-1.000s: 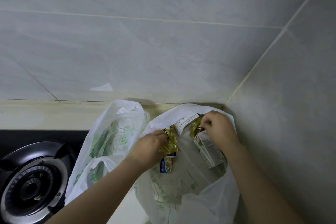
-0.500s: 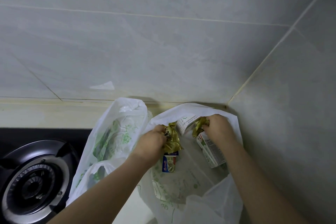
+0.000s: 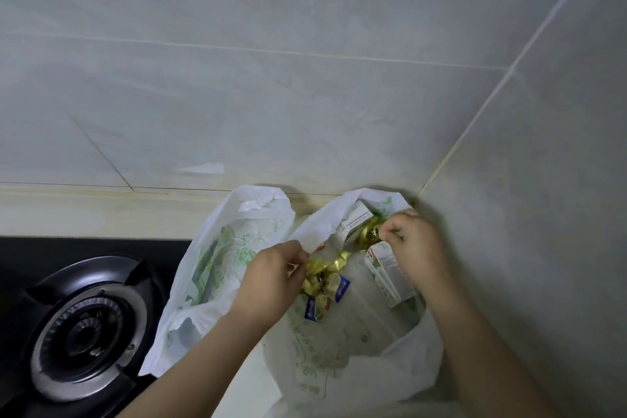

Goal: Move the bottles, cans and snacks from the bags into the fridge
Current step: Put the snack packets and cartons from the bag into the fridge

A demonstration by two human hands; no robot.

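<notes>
Fingers [image 3: 293, 249] of the left hand [image 3: 271, 278] are curling tight on a bunch of gold-wrapped snacks [image 3: 320, 268]; the thumb is hiding behind the knuckles. The left forearm is reaching in from lower left, and the hand is hanging over the mouth of the open bag [image 3: 356, 366]. The right hand [image 3: 419, 244] is reaching in from lower right along the side wall, knuckles up. Its fingertips [image 3: 395, 235] are pinching together on a second gold wrapper [image 3: 371, 233].

Both gold pieces are sitting inside the bag's mouth, above the other contents. Cannot tell whether a strip of foil is joining them. The foil is looking crumpled and shiny. Small blue-labelled packets [image 3: 314, 308] are dangling just below the left hand's bunch. A white carton [image 3: 354, 219] is leaning at the back of the bag, just beside the right hand's wrapper. A second carton [image 3: 390, 273] is lying tilted under the right hand.

A second bag [image 3: 237, 248], white with green print, is slumping just beside on the left. A black gas burner [image 3: 81, 326] is sitting further left. Both bags are standing in the counter corner against the tiled wall [image 3: 305, 78].
</notes>
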